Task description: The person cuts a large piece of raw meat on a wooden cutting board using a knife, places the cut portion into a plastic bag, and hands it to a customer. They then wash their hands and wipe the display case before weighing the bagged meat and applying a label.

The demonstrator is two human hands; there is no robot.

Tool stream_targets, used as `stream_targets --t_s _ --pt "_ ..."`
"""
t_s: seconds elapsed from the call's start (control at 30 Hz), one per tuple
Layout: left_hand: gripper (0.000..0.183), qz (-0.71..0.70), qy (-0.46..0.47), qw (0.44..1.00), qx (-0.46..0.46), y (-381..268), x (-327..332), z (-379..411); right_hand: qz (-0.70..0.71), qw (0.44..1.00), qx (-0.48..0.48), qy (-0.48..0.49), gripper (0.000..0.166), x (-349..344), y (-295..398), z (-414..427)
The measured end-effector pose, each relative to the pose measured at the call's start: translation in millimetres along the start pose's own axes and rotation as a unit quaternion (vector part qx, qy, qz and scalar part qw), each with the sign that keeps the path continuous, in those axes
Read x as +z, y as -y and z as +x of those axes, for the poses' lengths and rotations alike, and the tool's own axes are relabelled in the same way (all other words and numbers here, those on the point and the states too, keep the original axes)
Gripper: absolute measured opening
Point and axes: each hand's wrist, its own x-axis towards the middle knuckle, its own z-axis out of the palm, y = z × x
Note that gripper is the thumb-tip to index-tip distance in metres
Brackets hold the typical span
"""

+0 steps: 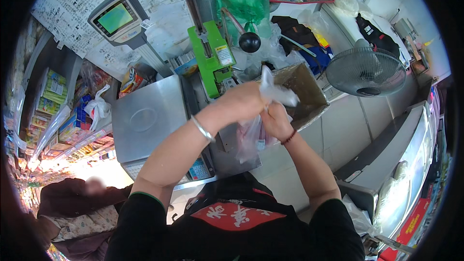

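Note:
A transparent plastic bag (248,139) with something pinkish inside hangs below my hands, its contents partly hidden by the film. My left hand (250,98) grips the bag's gathered neck from the left, with the fingers mostly hidden. Just beside it, my right hand (277,121) is closed around the same bunched plastic. The loose, whitish bag top (278,88) sticks up past both hands and is blurred. Behind them stands an open cardboard box (308,98). A green hand-lever press (212,58) with a black ball knob (249,42) rises near my left hand.
A weighing scale with a steel platform (148,119) and a raised display (115,19) stands left. A fan (366,72) and a glass-fronted display case (398,166) are on the right. A person (79,210) is at lower left, beside stocked shelves (54,94).

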Motion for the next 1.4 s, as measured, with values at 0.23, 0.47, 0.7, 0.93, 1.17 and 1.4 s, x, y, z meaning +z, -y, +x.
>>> stream_targets --t_s 0.23,0.47,0.7,0.93,1.17,1.4 --pt "0.02 -0.534 -0.137 0.8 -0.236 17 -14 7 0.226 0.958 0.175 0.036 0.017 42 -49 39" --pt "0.02 -0.612 -0.293 0.692 -0.247 44 -43 -31 -0.043 0.989 0.053 0.129 0.034 46 -28 69" --pt "0.024 -0.543 -0.315 0.742 -0.237 56 -38 -57 0.055 0.976 0.007 -0.211 0.032 -46 48 115" --pt "0.028 -0.612 -0.334 0.687 -0.204 72 -29 -57 -0.069 0.993 0.074 -0.059 0.024 -23 106 136" --pt "0.038 -0.529 -0.283 0.779 -0.184 57 -26 -58 -0.028 0.996 0.083 0.025 0.008 9 23 -103" --pt "0.041 -0.045 -0.229 0.949 -0.211 48 -35 -34 0.248 0.963 0.093 -0.044 0.053 -41 43 -46"
